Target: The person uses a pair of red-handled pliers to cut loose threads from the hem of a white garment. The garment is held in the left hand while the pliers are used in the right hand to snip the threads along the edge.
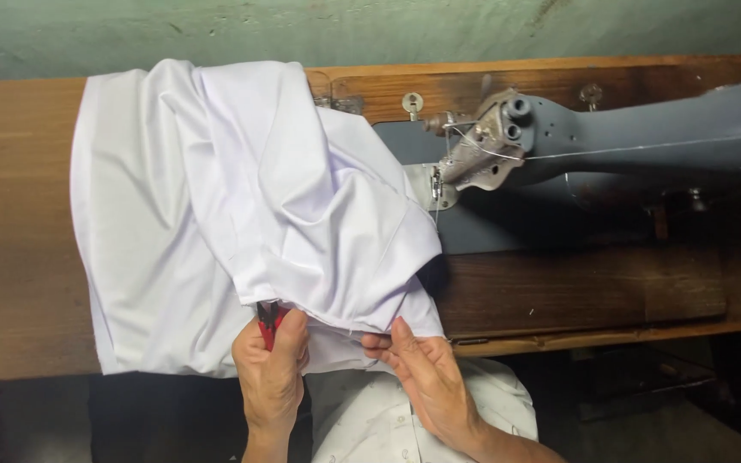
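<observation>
a big white cloth [242,214] is being spread over a brown wooden tabletop [10,257]. it is lying in soft folds, and its near edge is hanging a little over the front of the tabletop. one corner of the cloth is reaching toward the needle part [436,184] of a grey sewing machine [611,137], which is sitting on the right side of the tabletop.

the left hand [273,369] is being held at the near edge of the cloth. it is curled closed around a small red tool [268,322]. only the red top of the tool is being seen, poking up between the fingers and just under the fold of the cloth. what kind of tool it is cannot be told for sure.

the right hand [426,377] is being held just beside the left one, a little apart from it. its fingertips [379,341] are being pinched on the bottom edge of the cloth, and the rest of the hand is being kept loose and partly open.

a thin thread [645,147] is being stretched along the arm of the sewing machine. a pale green wall [345,30] is being seen behind the tabletop. a light shirt [370,416] is being worn by the person, and it is showing below the hands.
</observation>
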